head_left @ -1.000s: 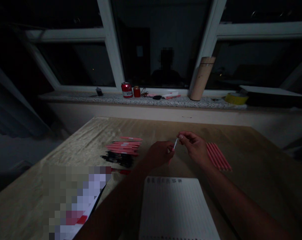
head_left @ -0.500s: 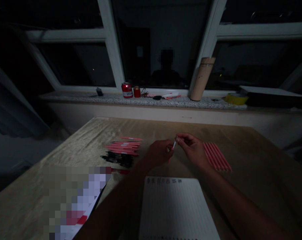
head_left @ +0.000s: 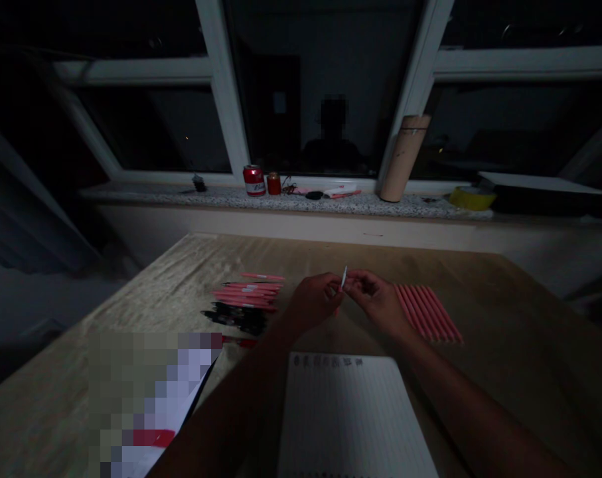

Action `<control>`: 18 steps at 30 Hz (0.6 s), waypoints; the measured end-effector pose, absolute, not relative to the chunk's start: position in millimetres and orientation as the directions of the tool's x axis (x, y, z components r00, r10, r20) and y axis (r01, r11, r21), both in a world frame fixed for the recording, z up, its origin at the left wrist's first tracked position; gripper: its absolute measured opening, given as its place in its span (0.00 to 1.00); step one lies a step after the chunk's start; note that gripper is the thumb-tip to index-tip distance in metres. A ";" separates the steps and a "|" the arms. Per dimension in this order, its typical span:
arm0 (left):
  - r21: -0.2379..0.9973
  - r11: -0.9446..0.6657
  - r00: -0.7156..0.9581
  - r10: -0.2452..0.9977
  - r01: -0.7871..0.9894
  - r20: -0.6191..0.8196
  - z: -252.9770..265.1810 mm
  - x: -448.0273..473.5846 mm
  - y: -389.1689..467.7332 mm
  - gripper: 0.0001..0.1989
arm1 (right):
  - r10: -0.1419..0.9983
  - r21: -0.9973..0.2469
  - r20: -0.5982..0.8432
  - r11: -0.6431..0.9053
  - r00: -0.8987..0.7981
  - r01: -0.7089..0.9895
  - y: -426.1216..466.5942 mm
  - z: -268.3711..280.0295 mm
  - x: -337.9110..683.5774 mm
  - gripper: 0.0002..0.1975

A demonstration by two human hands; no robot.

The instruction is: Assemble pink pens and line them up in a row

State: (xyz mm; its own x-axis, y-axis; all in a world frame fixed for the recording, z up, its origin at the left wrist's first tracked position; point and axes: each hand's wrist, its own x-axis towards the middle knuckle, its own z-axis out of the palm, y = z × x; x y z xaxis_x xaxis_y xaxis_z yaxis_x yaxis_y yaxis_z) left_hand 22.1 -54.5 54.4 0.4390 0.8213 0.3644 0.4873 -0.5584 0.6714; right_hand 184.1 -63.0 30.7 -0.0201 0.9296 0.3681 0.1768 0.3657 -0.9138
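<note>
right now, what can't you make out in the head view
Head view:
Middle of the held pen: hidden by the left hand.
Near end of the notebook: cut off by the lower picture edge.
Dark marks on its page: too small to read.
Count of black pen-like things: they overlap in dim light.

Tan table (head_left: 510, 372) is carrying a pink pen pile (head_left: 245, 292) on the left, black pens (head_left: 235, 317) are lying just nearer, lined notebook (head_left: 353, 418) is lying front-center, pink pen row (head_left: 429, 313) is sitting side by side on the right.
</note>
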 end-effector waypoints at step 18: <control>0.782 -0.469 0.347 0.873 0.411 0.342 44.3 17.4 -46.7 0.08 | 0.883 -0.771 0.446 0.463 -0.148 0.438 -57.8 -1.2 181.3 0.11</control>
